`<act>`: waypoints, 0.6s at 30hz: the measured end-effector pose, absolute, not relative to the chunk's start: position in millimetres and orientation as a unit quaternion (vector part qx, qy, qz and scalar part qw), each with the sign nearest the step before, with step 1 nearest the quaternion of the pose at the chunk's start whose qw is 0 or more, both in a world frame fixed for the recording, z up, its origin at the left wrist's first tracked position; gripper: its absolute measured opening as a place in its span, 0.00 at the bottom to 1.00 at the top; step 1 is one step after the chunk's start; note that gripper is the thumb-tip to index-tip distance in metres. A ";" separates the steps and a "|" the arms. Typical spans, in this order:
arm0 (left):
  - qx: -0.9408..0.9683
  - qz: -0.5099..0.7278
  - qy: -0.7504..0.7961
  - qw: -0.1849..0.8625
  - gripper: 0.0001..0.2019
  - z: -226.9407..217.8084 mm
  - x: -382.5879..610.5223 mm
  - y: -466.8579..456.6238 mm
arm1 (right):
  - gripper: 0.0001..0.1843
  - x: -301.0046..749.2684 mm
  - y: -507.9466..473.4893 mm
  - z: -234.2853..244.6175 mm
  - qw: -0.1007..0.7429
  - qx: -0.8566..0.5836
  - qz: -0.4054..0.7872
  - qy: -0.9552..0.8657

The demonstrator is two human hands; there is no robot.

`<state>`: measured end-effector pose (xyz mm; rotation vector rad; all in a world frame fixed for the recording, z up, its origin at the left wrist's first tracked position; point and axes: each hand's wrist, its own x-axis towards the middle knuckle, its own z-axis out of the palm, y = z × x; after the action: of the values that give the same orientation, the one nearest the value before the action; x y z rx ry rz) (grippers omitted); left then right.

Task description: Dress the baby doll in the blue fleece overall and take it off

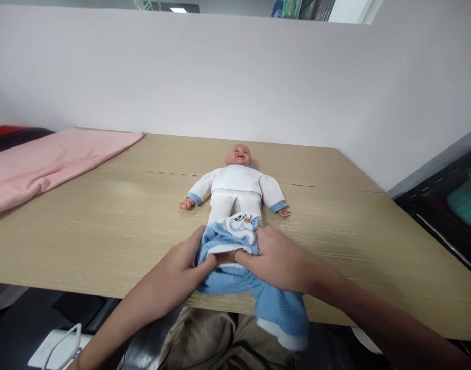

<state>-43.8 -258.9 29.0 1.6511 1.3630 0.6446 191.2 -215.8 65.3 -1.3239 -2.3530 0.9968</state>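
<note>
A baby doll [236,186] in a white suit with blue cuffs lies on its back on the wooden table [104,226], head toward the wall. A blue fleece garment [235,241] with a white trim and a cartoon patch is bunched over the doll's legs and hangs off the table's near edge. My left hand [189,259] pinches the garment's left side at its white-lined opening. My right hand [276,257] grips the right side of that opening, fingers curled over the cloth.
A pink cloth [46,162] lies spread at the table's far left. A white partition wall [235,77] stands behind the table. A dark shelf with a teal item [467,200] is at the right. My lap shows below the table edge.
</note>
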 end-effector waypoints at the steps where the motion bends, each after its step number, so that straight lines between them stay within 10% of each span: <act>1: 0.667 0.240 0.553 0.437 0.20 28.2 -46.7 -263.1 | 0.16 191.9 -217.5 65.7 0.111 -0.464 0.340 -0.811; 18: 0.651 0.135 0.606 0.437 0.09 -4.4 -49.1 -282.5 | 0.14 159.8 -229.8 43.5 -0.023 -0.499 0.217 -0.839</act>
<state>-49.1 -282.5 -4.4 1.6179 1.5082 0.3355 159.8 -229.8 43.5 -1.5915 -2.6734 0.6910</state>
